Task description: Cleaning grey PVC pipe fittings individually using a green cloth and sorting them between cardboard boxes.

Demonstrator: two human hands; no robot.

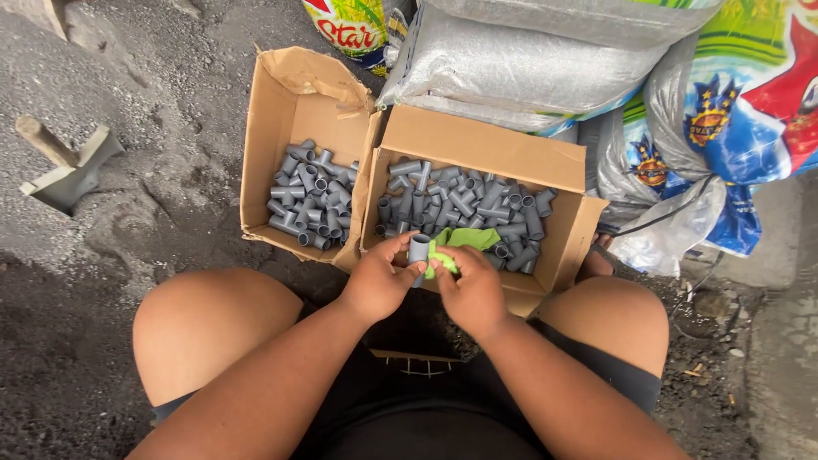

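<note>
2 hands over the right box point(569, 223): left hand point(377, 281) pinches a fitting point(418, 249), right hand point(474, 293) clutches a green cloth point(464, 242).

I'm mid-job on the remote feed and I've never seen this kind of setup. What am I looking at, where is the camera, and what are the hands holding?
There is no machine here, only a person working with bare hands. The single picture comes from a camera worn on the person's head, looking down past their knees to the ground.

The left hand holds a short grey pipe fitting. The right hand presses a green cloth against it; the cloth trails over the box edge.

On the gritty dark ground sit two open cardboard boxes. The right box, just beyond the hands, is full of loose grey pipe fittings. The left box holds a smaller heap of the same kind.

Behind the boxes lie stuffed, colourful printed sacks. At far left is a pale scrap piece; I cannot tell what it is.
</note>
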